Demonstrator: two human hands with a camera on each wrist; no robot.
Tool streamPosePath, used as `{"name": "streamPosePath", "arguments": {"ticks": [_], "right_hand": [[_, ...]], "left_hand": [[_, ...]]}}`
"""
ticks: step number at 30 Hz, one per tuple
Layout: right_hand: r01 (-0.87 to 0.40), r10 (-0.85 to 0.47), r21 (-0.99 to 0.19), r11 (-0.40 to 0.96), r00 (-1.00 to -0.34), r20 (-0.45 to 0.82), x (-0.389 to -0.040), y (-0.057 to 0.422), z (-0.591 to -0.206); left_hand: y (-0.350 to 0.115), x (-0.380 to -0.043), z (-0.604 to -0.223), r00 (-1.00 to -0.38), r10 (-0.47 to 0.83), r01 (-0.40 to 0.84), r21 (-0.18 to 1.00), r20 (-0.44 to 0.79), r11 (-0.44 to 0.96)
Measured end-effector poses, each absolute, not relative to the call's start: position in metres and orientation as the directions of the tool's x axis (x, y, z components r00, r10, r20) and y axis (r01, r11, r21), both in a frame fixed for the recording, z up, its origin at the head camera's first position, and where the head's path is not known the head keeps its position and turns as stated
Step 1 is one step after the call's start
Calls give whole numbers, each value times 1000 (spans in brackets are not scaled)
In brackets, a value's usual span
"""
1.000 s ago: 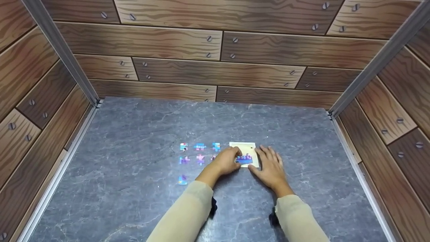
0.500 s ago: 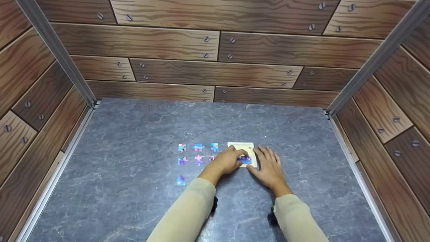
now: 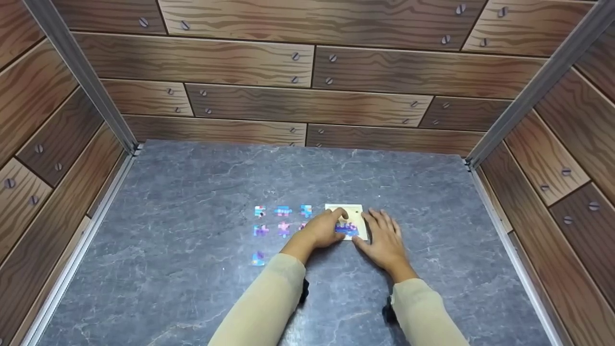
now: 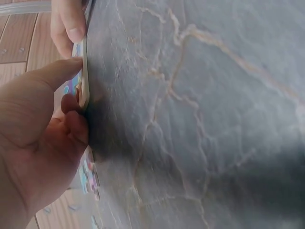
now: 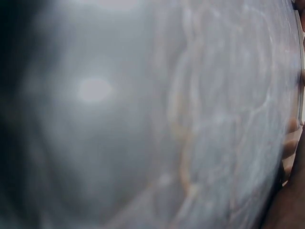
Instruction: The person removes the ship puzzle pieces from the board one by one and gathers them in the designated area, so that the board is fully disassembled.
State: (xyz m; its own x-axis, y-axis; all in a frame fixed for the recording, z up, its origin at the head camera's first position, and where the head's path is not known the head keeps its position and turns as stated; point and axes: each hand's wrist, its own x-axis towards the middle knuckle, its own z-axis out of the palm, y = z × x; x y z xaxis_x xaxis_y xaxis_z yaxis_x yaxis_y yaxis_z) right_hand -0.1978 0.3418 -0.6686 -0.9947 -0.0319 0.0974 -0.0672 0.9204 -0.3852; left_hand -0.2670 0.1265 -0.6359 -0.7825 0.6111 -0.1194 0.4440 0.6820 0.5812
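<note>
A cream puzzle tray (image 3: 354,208) lies flat on the table, with blue and purple jigsaw pieces (image 3: 348,229) along its near side. My left hand (image 3: 321,229) reaches over the tray's left side. Its index finger bends over the tray and its thumb is near the front edge. In the left wrist view, a gap with colored pieces shows between the thumb of my left hand (image 4: 35,129) and its curled fingers; whether they grip a piece is unclear. My right hand (image 3: 384,240) lies along the tray's right side, fingers extended, thumb at the front corner.
Loose jigsaw pieces lie in rows left of the tray: one piece (image 3: 260,211) at the back left, another (image 3: 283,211) beside it, a pink one (image 3: 284,229) in the second row, and one (image 3: 258,258) nearer the front. Wood-patterned walls (image 3: 240,62) enclose the marbled tabletop (image 3: 192,192).
My left index finger first reached farther in over the pieces, then drew back toward the tray's left side, uncovering them. My right hand has stayed beside the tray.
</note>
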Motion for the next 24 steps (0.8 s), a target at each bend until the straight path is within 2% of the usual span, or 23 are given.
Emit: {"name": "streamPosePath", "arguments": {"ticks": [10,24], "right_hand": [[-68,-25,-383,921,-993,115,-197,341,-669],[-68,-28,-388,919,-994,109,-197,341,-669]], "left_hand": [[119,-259,-627,-760,646,499,573,-71,650],[115,-259,-631,-766,641,457,660,-50,597]]}}
